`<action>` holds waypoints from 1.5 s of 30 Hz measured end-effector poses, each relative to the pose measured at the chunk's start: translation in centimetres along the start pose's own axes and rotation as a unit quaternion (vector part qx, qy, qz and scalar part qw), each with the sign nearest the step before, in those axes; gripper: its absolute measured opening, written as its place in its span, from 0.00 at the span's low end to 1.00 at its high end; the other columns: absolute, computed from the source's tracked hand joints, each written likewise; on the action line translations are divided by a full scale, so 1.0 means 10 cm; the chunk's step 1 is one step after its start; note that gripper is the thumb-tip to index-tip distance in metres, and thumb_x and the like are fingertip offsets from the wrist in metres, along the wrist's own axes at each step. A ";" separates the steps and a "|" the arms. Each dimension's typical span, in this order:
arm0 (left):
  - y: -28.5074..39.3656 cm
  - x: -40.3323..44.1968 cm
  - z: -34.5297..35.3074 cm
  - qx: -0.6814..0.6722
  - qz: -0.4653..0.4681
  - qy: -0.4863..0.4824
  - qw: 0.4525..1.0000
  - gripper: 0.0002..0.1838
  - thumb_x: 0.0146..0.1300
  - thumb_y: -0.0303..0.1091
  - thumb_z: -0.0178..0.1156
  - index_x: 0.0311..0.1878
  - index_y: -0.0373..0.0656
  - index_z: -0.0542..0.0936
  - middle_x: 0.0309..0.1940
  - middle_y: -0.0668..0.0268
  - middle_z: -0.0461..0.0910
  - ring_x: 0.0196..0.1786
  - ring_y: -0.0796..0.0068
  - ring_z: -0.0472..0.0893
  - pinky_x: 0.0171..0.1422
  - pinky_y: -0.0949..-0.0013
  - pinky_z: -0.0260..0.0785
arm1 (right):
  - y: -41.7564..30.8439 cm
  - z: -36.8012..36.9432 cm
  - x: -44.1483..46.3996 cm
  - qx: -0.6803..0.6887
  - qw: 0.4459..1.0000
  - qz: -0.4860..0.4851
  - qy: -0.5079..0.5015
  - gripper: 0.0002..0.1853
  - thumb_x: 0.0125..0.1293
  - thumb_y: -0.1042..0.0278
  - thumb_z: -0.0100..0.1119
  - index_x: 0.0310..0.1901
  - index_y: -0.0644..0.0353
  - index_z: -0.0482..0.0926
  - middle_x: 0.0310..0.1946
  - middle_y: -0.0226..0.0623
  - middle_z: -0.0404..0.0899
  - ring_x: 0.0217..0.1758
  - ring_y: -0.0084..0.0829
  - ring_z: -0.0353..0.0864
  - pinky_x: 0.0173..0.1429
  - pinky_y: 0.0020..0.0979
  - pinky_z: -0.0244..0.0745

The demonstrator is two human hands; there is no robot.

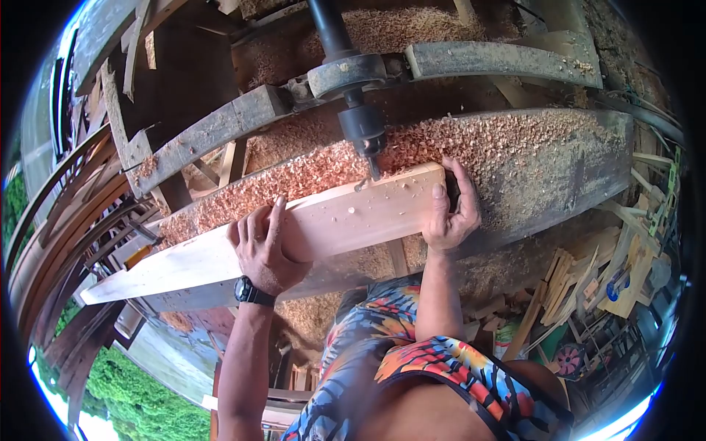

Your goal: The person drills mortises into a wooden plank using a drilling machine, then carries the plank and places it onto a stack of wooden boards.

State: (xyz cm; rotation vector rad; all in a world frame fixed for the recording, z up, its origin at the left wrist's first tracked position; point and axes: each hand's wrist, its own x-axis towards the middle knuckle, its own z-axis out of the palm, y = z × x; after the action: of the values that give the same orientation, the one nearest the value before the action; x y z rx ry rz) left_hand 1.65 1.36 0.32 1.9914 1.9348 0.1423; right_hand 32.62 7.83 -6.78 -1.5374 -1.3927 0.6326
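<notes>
A long, pale wooden plank [353,217] lies across a chip-covered work table [544,195]. My left hand [266,246], with a dark watch [252,292] on its wrist, grips the plank near its middle, fingers over the top. At the plank's right end, my right hand [452,213] is wrapped round the corner, thumb on the near face and fingers behind. Between my hands, a dark drill chuck [362,126] points down with its bit [375,170] at the plank's far edge. Beside the bit is a notch or hole; whether the bit touches wood I cannot tell.
Wood chips [441,140] are heaped behind the plank. A curved wooden beam [507,60] runs behind the chuck. Curved wood strips [62,191] are stacked at the left, and scrap pieces [573,287] lie at the right beside a small pinkish wheel-like part [569,359].
</notes>
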 end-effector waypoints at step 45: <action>0.23 -0.48 0.15 -0.004 0.021 -0.002 1.000 0.57 0.33 0.40 0.80 0.78 0.54 0.77 0.60 0.60 0.78 0.63 0.56 0.78 0.76 0.43 0.58 | -0.03 -0.48 -0.61 0.011 0.997 0.051 -0.048 0.17 0.82 0.73 0.58 0.66 0.68 0.84 0.60 0.47 0.90 0.63 0.38 0.88 0.69 0.39 0.82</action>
State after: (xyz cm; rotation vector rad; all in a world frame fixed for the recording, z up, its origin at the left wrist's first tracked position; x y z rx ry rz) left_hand 4.08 -3.65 0.49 2.0263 1.8889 0.1563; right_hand 35.22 0.54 -5.71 -1.5859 -1.3792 0.7917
